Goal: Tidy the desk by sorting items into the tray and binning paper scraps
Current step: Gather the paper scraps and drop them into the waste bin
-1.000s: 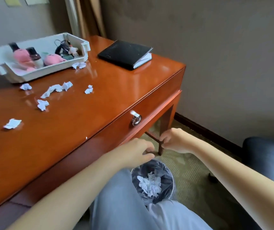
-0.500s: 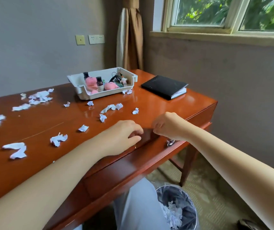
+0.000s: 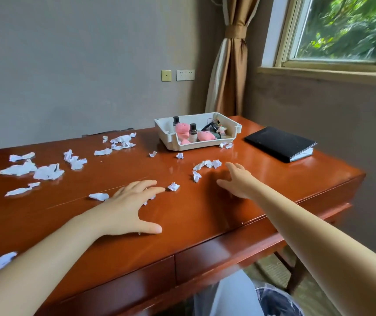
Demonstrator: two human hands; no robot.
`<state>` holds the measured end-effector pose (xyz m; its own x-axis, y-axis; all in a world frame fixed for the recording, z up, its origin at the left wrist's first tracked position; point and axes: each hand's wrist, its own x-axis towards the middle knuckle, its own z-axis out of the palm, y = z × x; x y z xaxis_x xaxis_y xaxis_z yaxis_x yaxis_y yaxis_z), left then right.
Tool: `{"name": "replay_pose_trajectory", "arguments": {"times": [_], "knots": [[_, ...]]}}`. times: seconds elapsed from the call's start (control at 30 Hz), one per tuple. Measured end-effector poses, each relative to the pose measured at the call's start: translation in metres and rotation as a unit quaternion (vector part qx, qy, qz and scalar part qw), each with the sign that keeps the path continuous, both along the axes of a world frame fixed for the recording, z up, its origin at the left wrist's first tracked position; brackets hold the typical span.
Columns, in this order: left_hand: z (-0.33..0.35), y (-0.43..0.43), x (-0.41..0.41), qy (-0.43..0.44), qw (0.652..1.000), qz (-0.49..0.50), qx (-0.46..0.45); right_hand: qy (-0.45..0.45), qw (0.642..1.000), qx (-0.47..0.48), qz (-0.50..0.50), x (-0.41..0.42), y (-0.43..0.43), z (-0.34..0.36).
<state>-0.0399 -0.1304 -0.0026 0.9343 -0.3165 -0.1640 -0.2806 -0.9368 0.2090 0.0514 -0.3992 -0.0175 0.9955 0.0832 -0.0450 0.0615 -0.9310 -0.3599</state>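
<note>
Corner room: grey walls point(image 3: 68, 65), a tied curtain point(image 3: 230, 76), a window point(image 3: 341, 30) at the right, and in front a glossy red-brown table point(image 3: 273, 185). Strewn over it, white paper scraps point(image 3: 45, 172), thickest at the far left, thinner through the middle.

Closest to the work: a crumpled scrap point(image 3: 173, 186) just beyond the left hand's fingertips, ahead and slightly right, and a flat scrap point(image 3: 99, 196) just left of that hand. Left hand point(image 3: 127, 206) palm down on the table, fingers straight and apart, gripping nothing. Right hand point(image 3: 239, 181) further forward, also palm down, fingers spread and empty; touching the wood or just above it, hard to tell. Just left of its fingertips, a folded scrap point(image 3: 196, 176); just ahead, a twisted strip point(image 3: 207, 164) with its long axis left to right across the reach.

Left hand nearer the middle pieces, right hand nearer the strip; likely a pinch or sweep on each side next.

Further back, the white tray point(image 3: 182, 145), already holding pink toys point(image 3: 182, 128), bottles point(image 3: 193, 131) and keys point(image 3: 212, 126). Right of it, a black notebook point(image 3: 278, 143), outside the tray. Below the table's near edge, the lined bin point(image 3: 280, 299), well apart from both hands.
</note>
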Motion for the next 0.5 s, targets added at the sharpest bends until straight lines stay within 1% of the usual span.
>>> {"name": "replay_pose_trajectory", "arguments": {"times": [0.1,0.33,0.4,0.5], "knots": [[-0.013,0.013,-0.001,-0.001,0.999,0.025,0.030,0.008,1.000,0.008,0.006,0.009,0.015,-0.002],[-0.033,0.017,0.031,-0.071,0.993,0.046,0.080,-0.013,0.997,0.017,0.069,0.018,0.042,-0.005],[-0.035,0.013,0.045,-0.082,0.993,0.048,0.076,-0.026,0.995,0.033,0.090,0.022,0.048,-0.006],[-0.039,0.008,0.064,-0.074,0.994,0.071,0.042,-0.032,0.993,0.045,0.109,0.028,0.056,-0.007]]}}
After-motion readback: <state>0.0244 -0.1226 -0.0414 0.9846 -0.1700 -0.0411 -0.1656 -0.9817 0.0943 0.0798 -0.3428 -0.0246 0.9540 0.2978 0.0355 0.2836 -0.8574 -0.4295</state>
